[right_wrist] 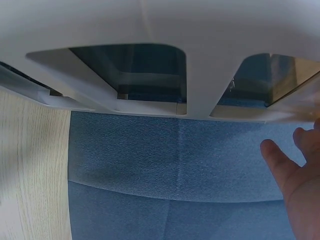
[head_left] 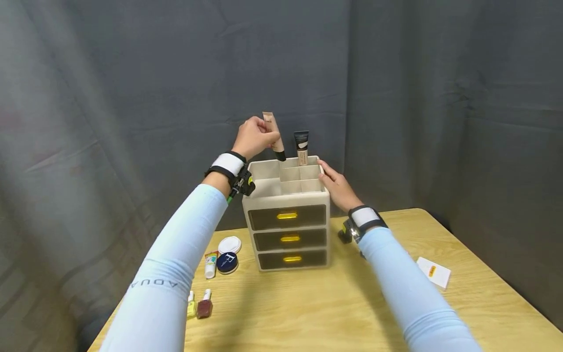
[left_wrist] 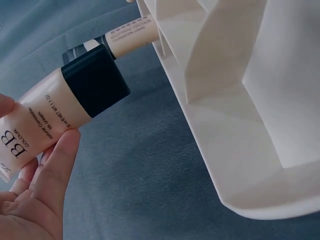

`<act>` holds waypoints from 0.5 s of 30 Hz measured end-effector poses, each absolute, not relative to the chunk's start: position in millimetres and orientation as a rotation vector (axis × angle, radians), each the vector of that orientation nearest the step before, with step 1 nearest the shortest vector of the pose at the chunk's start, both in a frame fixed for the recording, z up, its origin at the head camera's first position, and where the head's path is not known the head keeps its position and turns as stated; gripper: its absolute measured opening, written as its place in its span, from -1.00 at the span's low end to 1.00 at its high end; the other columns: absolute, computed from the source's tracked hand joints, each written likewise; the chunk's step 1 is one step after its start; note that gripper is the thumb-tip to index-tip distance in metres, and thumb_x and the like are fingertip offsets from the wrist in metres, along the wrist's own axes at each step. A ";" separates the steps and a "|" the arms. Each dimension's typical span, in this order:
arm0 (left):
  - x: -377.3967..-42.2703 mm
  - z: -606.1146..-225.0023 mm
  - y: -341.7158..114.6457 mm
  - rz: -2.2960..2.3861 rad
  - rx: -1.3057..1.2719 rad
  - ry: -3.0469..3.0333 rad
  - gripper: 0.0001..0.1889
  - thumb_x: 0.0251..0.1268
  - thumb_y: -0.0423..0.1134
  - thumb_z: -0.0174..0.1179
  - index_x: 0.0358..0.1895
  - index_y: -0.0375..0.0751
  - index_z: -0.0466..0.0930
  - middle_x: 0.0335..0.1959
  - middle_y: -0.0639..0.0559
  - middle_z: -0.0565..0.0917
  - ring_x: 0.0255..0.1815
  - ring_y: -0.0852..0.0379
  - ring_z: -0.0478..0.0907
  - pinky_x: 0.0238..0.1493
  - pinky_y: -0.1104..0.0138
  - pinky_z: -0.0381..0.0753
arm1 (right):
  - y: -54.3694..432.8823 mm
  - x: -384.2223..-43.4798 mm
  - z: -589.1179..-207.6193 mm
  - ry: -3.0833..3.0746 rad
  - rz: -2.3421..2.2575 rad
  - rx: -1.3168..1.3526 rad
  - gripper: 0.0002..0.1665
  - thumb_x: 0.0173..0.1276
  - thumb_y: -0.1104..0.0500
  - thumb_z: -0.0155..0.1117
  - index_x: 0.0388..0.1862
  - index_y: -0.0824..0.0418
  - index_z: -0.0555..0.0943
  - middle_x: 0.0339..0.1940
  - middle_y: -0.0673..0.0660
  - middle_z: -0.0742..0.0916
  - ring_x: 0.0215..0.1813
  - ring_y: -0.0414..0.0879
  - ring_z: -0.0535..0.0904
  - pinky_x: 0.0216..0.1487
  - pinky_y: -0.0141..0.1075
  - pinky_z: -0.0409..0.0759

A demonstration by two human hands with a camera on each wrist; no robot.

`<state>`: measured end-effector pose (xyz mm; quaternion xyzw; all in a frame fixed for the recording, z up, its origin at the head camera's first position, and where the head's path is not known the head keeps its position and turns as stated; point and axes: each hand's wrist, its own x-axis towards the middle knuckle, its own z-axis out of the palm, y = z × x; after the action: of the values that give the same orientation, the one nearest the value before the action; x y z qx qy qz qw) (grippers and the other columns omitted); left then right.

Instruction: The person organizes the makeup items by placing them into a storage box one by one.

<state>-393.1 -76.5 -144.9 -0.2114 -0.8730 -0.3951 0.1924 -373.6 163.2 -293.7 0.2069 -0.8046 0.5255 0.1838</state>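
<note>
My left hand (head_left: 257, 137) pinches a beige BB cream tube (head_left: 273, 131), its black cap tilted down over the back of a white drawer organizer (head_left: 287, 198). Up close in the left wrist view, the tube (left_wrist: 40, 117) lies between thumb and fingers, with the cap beside the organizer's rim (left_wrist: 200, 135). Another tube, black and beige (head_left: 302, 146), stands upright in a rear compartment. On the organizer's right side rests my right hand (head_left: 338, 186), fingers at the top edge; the right wrist view shows that hand (right_wrist: 300, 170) beside the organizer's side openings.
Left of the organizer lie a white round case (head_left: 229, 245), a dark blue compact (head_left: 227, 263) and a small colourful tube (head_left: 210, 265). Nearer stand a yellow bottle (head_left: 191, 307) and a dark red nail polish bottle (head_left: 205, 305). A white box (head_left: 433, 273) lies at right. Grey curtain (head_left: 281, 73) hangs behind.
</note>
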 end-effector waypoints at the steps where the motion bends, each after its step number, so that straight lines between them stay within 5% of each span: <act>1: -394.2 -145.0 -75.9 -1.095 -0.589 -2.458 -0.69 0.21 -0.20 0.20 -0.08 -0.30 0.41 -0.32 -0.07 0.58 -0.39 0.08 0.61 -0.36 0.37 0.51 | 161.6 -369.7 -290.7 -2.270 1.493 0.586 -0.41 0.59 0.15 -0.10 0.54 0.21 0.16 0.53 0.13 0.23 0.51 0.04 0.09 0.44 -0.13 0.04; 9: -402.8 -150.9 -71.2 -1.017 -0.589 -2.500 -0.71 0.17 -0.18 0.22 -0.15 -0.26 0.41 -0.31 -0.04 0.52 -0.34 0.09 0.44 -0.38 0.36 0.35 | 149.6 -339.5 -270.2 -2.284 1.522 0.584 -0.42 0.58 0.23 -0.13 0.51 0.34 0.14 0.51 0.24 0.22 0.50 0.12 0.10 0.44 -0.10 0.05; 15: -411.9 -156.4 -70.0 -0.983 -0.584 -2.531 -0.73 0.15 -0.18 0.23 -0.19 -0.25 0.42 -0.32 -0.04 0.49 -0.36 0.09 0.42 -0.39 0.35 0.36 | 153.9 -367.1 -291.5 -2.268 1.491 0.592 -0.40 0.59 0.13 -0.12 0.54 0.20 0.14 0.52 0.13 0.23 0.50 0.04 0.10 0.44 -0.14 0.05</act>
<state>-411.9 -70.0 -156.4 -0.2068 -0.8963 -0.3481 0.1811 -367.1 153.9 -291.5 0.2097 -0.8030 0.5278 0.1806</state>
